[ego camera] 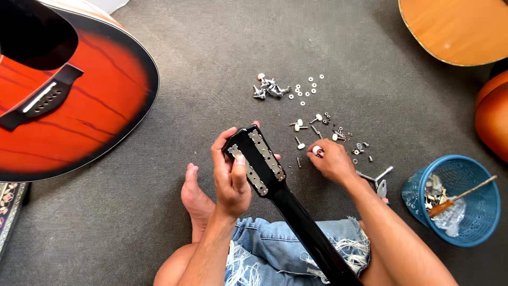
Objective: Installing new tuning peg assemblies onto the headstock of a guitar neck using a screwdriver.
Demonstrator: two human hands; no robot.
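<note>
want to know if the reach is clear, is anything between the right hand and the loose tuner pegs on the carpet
Nothing visible stands in the way. The right hand already rests on the carpet, its fingers pinching a white-knobbed tuner peg. The other pegs lie just beyond it. The left hand holds the black headstock aside.

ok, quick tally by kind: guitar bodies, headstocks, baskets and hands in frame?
Guitar bodies: 3 (red sunburst guitar body, natural wood guitar body, orange guitar body)
Black headstock: 1, held in the left hand
Blue basket: 1
Hands: 2, the right hand pinching a white-knobbed tuning peg
Total: 7
</note>
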